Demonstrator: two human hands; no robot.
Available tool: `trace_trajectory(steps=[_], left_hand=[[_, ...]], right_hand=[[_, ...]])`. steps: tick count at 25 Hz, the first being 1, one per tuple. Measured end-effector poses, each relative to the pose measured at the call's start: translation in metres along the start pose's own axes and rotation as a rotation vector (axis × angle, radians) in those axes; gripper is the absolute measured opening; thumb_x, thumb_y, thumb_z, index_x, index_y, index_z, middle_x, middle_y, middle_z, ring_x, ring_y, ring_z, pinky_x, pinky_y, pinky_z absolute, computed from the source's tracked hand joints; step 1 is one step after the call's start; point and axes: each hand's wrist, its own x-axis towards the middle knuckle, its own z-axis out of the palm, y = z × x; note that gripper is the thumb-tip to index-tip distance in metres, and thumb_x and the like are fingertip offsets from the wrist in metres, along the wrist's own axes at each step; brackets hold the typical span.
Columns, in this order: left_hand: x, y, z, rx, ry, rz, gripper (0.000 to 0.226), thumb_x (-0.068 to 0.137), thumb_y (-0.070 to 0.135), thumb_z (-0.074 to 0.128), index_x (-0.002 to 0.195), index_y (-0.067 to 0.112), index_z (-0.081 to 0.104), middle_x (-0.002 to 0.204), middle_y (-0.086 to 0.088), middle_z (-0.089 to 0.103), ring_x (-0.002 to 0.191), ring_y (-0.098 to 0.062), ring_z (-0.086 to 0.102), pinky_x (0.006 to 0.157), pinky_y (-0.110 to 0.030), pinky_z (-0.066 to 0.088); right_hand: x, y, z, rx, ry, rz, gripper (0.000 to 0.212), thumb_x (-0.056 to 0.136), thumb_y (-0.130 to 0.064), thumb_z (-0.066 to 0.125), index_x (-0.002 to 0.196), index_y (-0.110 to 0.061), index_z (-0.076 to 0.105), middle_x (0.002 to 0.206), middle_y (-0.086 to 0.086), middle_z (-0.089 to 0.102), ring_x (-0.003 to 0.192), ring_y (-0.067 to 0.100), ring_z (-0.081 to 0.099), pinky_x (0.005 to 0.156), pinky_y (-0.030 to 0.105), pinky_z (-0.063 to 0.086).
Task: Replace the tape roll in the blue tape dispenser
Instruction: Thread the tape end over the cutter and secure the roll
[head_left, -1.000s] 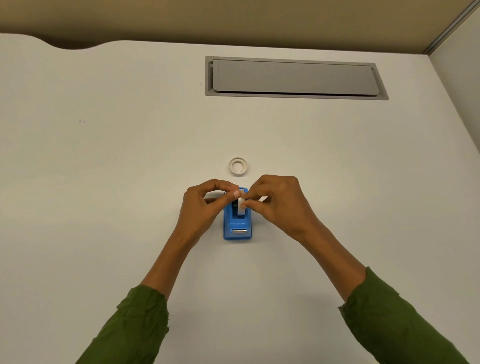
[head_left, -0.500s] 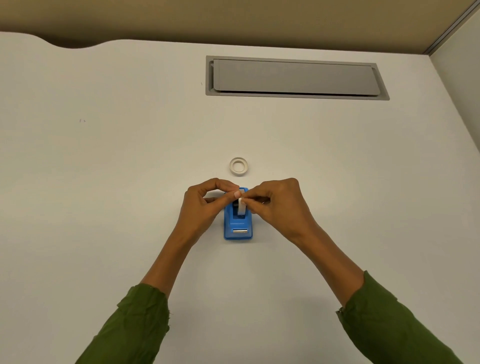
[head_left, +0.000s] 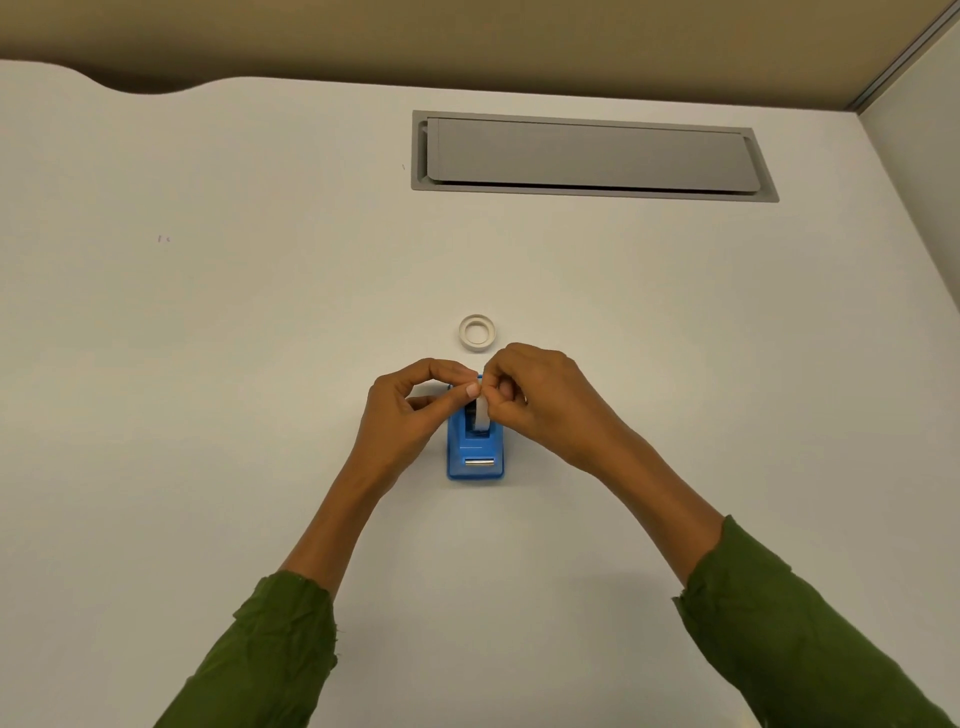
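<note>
A small blue tape dispenser (head_left: 475, 454) stands on the white desk (head_left: 208, 364), its metal cutter facing me. A white tape roll (head_left: 482, 413) stands on edge in the dispenser's well. My left hand (head_left: 410, 415) pinches the roll's top from the left with thumb and forefinger. My right hand (head_left: 540, 400) pinches it from the right, its fingers curled over the roll's far part. Just beyond the hands, a second, thin white tape ring (head_left: 477, 332) lies flat on the desk.
A grey cable-tray flap (head_left: 592, 156) is set into the desk at the back. A partition wall rises along the right edge. Green sleeves cover both forearms.
Both hands stay on the roll at the dispenser. The right hand's fingers have shifted slightly up and left over the roll's top; the dispenser has not moved.
</note>
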Motion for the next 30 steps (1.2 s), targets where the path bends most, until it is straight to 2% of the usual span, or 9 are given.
trace_trajectory(steps=[3,6,8,10,12,14,17,24,30], left_hand=[[0.0,0.001,0.0,0.022,-0.004,-0.008,0.009,0.081,0.017,0.068,0.088,0.012,0.07,0.093,-0.002,0.072,0.091,-0.006,0.064,0.075,-0.011,0.05],[0.001,0.001,0.0,0.021,-0.002,-0.012,0.006,0.08,0.015,0.068,0.086,0.011,0.07,0.091,-0.003,0.071,0.091,-0.004,0.063,0.074,-0.01,0.05],[0.003,0.001,0.0,0.016,-0.012,-0.01,0.006,0.08,0.012,0.069,0.085,0.009,0.069,0.09,-0.003,0.07,0.088,-0.001,0.063,0.073,-0.008,0.049],[0.003,0.001,-0.001,0.014,-0.022,-0.014,0.01,0.079,0.011,0.069,0.087,0.005,0.07,0.09,-0.004,0.07,0.088,0.0,0.063,0.072,-0.007,0.049],[0.003,0.003,-0.001,0.005,-0.026,-0.021,0.011,0.078,0.01,0.07,0.087,0.003,0.07,0.09,-0.002,0.07,0.087,0.0,0.063,0.071,-0.007,0.048],[0.002,0.003,-0.001,-0.007,-0.026,-0.025,0.01,0.077,0.01,0.07,0.085,0.005,0.071,0.089,0.0,0.07,0.087,0.001,0.063,0.071,-0.007,0.048],[0.002,0.003,-0.002,-0.008,-0.028,-0.028,0.008,0.077,0.011,0.07,0.084,0.007,0.072,0.091,-0.002,0.07,0.089,-0.001,0.063,0.073,-0.009,0.048],[-0.001,0.002,-0.002,-0.011,-0.038,-0.02,0.011,0.078,0.011,0.069,0.088,0.006,0.072,0.095,-0.005,0.071,0.092,-0.002,0.064,0.074,-0.008,0.049],[0.001,0.002,0.0,0.004,0.008,-0.028,0.011,0.079,0.013,0.069,0.087,0.006,0.071,0.095,-0.01,0.071,0.092,-0.007,0.064,0.075,-0.009,0.05]], right_hand=[[0.001,0.005,-0.002,0.241,0.05,0.104,0.008,0.085,-0.013,0.061,0.09,-0.013,0.067,0.079,-0.005,0.063,0.071,0.01,0.059,0.057,0.013,0.047],[0.0,0.006,-0.005,0.271,0.015,0.097,0.024,0.075,-0.014,0.07,0.099,-0.018,0.069,0.081,-0.008,0.064,0.07,0.01,0.064,0.055,0.009,0.048],[0.002,0.004,-0.007,0.191,-0.033,0.081,0.028,0.066,-0.012,0.074,0.093,-0.018,0.068,0.079,-0.004,0.066,0.068,0.014,0.064,0.056,0.01,0.046],[0.007,0.001,-0.009,0.178,-0.076,0.099,0.027,0.062,-0.008,0.074,0.087,-0.013,0.066,0.072,-0.002,0.066,0.064,0.017,0.064,0.057,0.018,0.048],[0.013,-0.002,-0.013,0.16,-0.126,0.119,0.027,0.059,-0.005,0.074,0.084,-0.01,0.065,0.067,-0.002,0.065,0.059,0.014,0.061,0.057,0.024,0.049],[0.019,-0.003,-0.017,0.175,-0.181,0.138,0.026,0.059,0.0,0.074,0.082,-0.008,0.065,0.064,-0.002,0.065,0.054,0.013,0.063,0.056,0.023,0.051],[0.025,-0.003,-0.024,0.233,-0.242,0.169,0.023,0.06,0.006,0.071,0.08,-0.004,0.065,0.063,0.001,0.066,0.055,0.019,0.07,0.059,0.025,0.058],[0.031,0.0,-0.025,0.291,-0.272,0.148,0.014,0.063,0.006,0.07,0.073,-0.003,0.066,0.061,0.005,0.068,0.052,0.018,0.07,0.055,0.02,0.055],[0.031,0.005,-0.02,0.311,-0.226,0.106,0.008,0.069,0.003,0.065,0.069,-0.005,0.065,0.06,0.004,0.069,0.05,0.021,0.069,0.055,0.026,0.058]])
